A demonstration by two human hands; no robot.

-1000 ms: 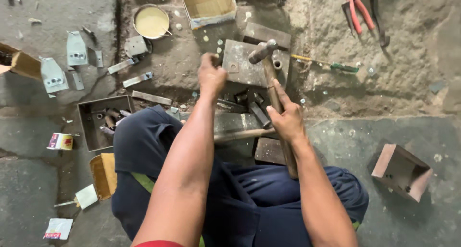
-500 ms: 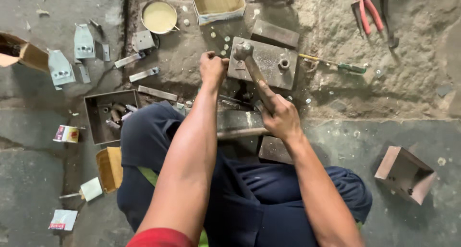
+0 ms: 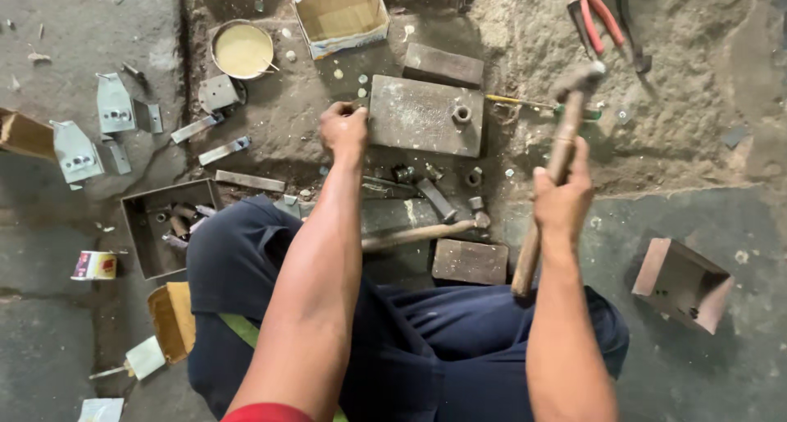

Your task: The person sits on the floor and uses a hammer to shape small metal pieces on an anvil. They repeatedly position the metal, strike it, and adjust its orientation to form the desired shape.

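Observation:
My right hand (image 3: 562, 194) grips the wooden handle of a hammer (image 3: 566, 118), raised off to the right with its metal head up near the pliers. My left hand (image 3: 344, 131) rests closed at the left edge of a flat grey metal block (image 3: 418, 117), pinching something small I cannot make out. A small ring-shaped part (image 3: 461, 114) sits on the block's right side. A second hammer (image 3: 422, 233) lies on the floor between my arms.
A yellow-filled bowl (image 3: 243, 50), open cardboard box (image 3: 340, 13), metal brackets (image 3: 115, 104) and strips lie at left. A tray of parts (image 3: 160, 225) is beside my knee. Red pliers (image 3: 597, 16), a screwdriver (image 3: 525, 104), more blocks (image 3: 470, 261) and a box (image 3: 682, 282) surround me.
My right hand has swung the hammer up and to the right, off the metal block where its head was. My left hand stays at the block's left edge.

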